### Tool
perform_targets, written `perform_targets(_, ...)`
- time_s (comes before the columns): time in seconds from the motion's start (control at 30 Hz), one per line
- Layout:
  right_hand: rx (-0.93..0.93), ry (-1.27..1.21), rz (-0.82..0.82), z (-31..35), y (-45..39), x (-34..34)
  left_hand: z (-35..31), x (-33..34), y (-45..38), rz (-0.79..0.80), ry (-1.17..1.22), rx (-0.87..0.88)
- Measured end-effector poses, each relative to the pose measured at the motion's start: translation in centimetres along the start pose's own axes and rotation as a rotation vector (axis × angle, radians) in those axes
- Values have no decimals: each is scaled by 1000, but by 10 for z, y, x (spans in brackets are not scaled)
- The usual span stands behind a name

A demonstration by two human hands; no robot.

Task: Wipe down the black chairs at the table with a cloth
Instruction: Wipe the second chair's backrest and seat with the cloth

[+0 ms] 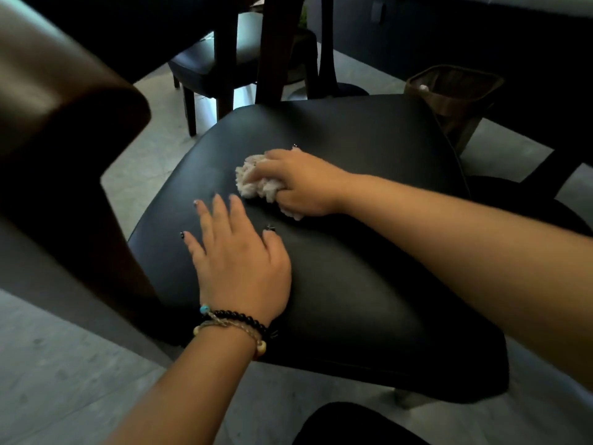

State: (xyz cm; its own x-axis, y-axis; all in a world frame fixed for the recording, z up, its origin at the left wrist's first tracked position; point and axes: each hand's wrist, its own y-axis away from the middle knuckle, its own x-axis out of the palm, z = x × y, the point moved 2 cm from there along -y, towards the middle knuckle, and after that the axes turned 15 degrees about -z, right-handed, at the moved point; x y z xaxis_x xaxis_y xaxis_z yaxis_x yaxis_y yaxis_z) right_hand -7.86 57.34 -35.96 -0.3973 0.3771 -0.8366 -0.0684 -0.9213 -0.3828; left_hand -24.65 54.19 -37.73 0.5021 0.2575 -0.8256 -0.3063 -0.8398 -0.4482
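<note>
A black padded chair seat [369, 146] fills the middle of the view. My right hand [301, 183] grips a bunched pale cloth [253, 183] and presses it on the seat near its centre. My left hand [237, 252] lies flat on the seat with fingers spread, just in front of the cloth and apart from it. Beaded bracelets ring the left wrist. The chair's brown back [64, 101] rises at the left.
A second black chair [211, 65] stands beyond, under the dark table. A dark table leg [279, 43] rises behind the seat. A brown woven basket [455, 91] sits on the pale tiled floor [57, 380] at the back right.
</note>
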Motion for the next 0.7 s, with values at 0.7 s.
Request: perform_targets(0.7,492,250,-349,-59,59,-56,-19,0,-24,211,-161,248)
